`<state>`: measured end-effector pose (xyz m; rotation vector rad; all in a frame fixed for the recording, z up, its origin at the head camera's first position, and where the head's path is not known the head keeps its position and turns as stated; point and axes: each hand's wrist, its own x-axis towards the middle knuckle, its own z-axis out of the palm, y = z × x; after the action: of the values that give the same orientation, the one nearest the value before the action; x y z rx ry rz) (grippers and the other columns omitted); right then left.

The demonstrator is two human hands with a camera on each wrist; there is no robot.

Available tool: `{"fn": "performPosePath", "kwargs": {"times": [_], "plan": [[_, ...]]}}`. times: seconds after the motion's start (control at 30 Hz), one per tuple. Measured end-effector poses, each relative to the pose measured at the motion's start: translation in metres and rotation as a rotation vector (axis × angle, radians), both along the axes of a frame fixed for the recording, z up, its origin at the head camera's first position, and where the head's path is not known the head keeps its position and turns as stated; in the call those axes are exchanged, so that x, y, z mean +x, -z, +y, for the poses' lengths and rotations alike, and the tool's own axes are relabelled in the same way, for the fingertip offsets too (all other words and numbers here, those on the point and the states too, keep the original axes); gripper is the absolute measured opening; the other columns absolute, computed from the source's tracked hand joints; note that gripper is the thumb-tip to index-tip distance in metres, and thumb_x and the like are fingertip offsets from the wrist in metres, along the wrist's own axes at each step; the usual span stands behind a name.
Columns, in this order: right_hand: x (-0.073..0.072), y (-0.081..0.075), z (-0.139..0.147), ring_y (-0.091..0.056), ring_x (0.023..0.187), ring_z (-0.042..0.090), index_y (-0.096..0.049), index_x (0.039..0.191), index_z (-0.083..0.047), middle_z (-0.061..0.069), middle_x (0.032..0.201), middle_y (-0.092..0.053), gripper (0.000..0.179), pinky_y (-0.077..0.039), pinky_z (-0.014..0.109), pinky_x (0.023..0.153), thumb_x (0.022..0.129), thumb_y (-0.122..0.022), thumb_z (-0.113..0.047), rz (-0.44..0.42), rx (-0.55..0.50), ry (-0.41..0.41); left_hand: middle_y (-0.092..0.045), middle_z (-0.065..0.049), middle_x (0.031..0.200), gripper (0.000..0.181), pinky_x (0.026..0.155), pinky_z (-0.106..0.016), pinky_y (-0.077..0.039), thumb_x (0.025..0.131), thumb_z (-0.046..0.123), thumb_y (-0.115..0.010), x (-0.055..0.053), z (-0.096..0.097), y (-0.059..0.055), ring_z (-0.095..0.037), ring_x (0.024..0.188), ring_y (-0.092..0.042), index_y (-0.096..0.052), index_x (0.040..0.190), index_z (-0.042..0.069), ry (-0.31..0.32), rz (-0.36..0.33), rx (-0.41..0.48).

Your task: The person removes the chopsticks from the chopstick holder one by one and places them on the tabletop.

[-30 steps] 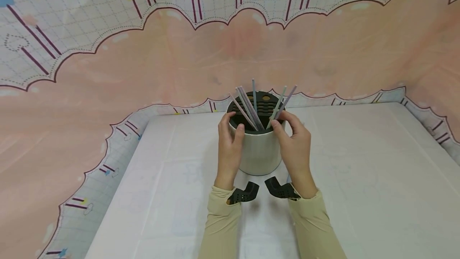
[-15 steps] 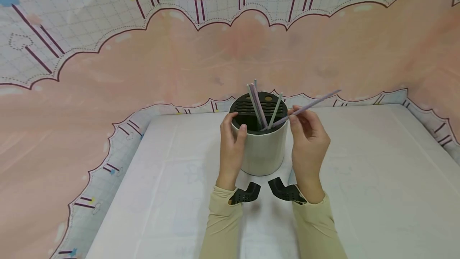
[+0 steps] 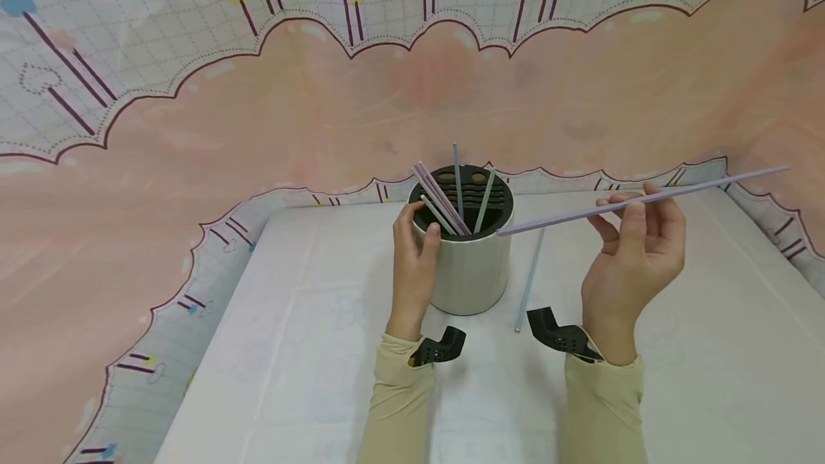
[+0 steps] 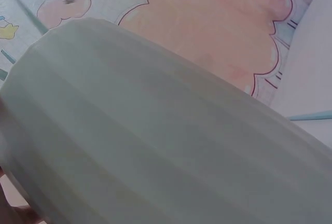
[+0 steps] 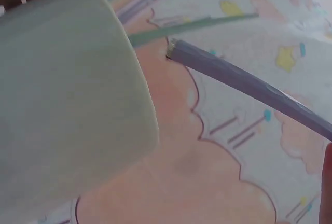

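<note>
A round pale utensil holder (image 3: 470,278) with a slotted black top stands on the table. My left hand (image 3: 411,278) grips its rim at the left. To its right, my right hand (image 3: 631,263) pinches a long thin purple stick (image 3: 548,222) between thumb and fingers. The stick lies almost level, its left end close beside the holder's rim. In the right wrist view that end of the purple stick (image 5: 244,84) is free, outside the utensil holder (image 5: 67,99). Several purple, blue and green sticks (image 3: 440,193) lean in the front compartment.
A light blue stick (image 3: 530,281) lies on the white table (image 3: 696,306), right of the holder. Behind the table hangs a printed cloth (image 3: 361,113). Black wrist mounts (image 3: 561,335) sit on both sleeves.
My right hand has drawn the purple stick out of the holder and moved right with it. The sticks inside have shifted. My left hand stays at the rim.
</note>
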<state>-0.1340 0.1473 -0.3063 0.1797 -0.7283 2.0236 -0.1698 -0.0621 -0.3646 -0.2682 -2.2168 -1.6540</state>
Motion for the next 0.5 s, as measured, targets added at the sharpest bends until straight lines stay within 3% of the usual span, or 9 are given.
{"fn": "performPosePath", "kwargs": {"times": [0.13, 0.23, 0.37, 0.5], "plan": [[-0.004, 0.009, 0.018, -0.058, 0.073, 0.034, -0.049, 0.107, 0.015, 0.028, 0.084, -0.053, 0.032, -0.051, 0.038, 0.061, 0.08, -0.061, 0.003, -0.061, 0.029, 0.002, -0.025, 0.001, 0.139, 0.044, 0.096, -0.045, -0.031, 0.091, 0.037, -0.045, -0.002, 0.0, 0.0, -0.018, 0.118, -0.032, -0.034, 0.132, 0.024, 0.015, -0.004, 0.017], [-0.01, 0.02, 0.029, -0.059, 0.072, 0.033, -0.05, 0.108, 0.014, 0.026, 0.085, -0.054, 0.033, -0.051, 0.036, 0.061, 0.081, -0.062, 0.0, -0.154, 0.066, -0.03, -0.024, -0.002, 0.14, 0.044, 0.097, -0.046, -0.028, 0.092, 0.029, -0.047, -0.002, 0.0, -0.002, -0.019, 0.122, -0.029, -0.034, 0.132, 0.02, 0.019, -0.014, 0.028], [-0.017, 0.038, 0.036, -0.061, 0.075, 0.03, -0.053, 0.112, 0.005, 0.021, 0.087, -0.058, 0.032, -0.051, 0.033, 0.063, 0.083, -0.061, -0.006, -0.386, 0.133, -0.102, -0.025, -0.007, 0.14, 0.043, 0.096, -0.046, -0.03, 0.092, 0.023, -0.047, 0.005, 0.001, -0.014, -0.022, 0.116, -0.032, -0.034, 0.132, 0.014, 0.018, -0.031, 0.034], [-0.025, 0.059, 0.041, -0.062, 0.08, 0.024, -0.054, 0.117, -0.007, 0.014, 0.09, -0.062, 0.031, -0.05, 0.028, 0.064, 0.087, -0.057, -0.013, -0.653, 0.294, -0.141, -0.026, -0.009, 0.139, 0.043, 0.095, -0.047, -0.03, 0.092, 0.023, -0.045, 0.016, 0.002, -0.029, -0.023, 0.114, -0.033, -0.034, 0.131, 0.01, 0.025, -0.04, 0.041]]}}
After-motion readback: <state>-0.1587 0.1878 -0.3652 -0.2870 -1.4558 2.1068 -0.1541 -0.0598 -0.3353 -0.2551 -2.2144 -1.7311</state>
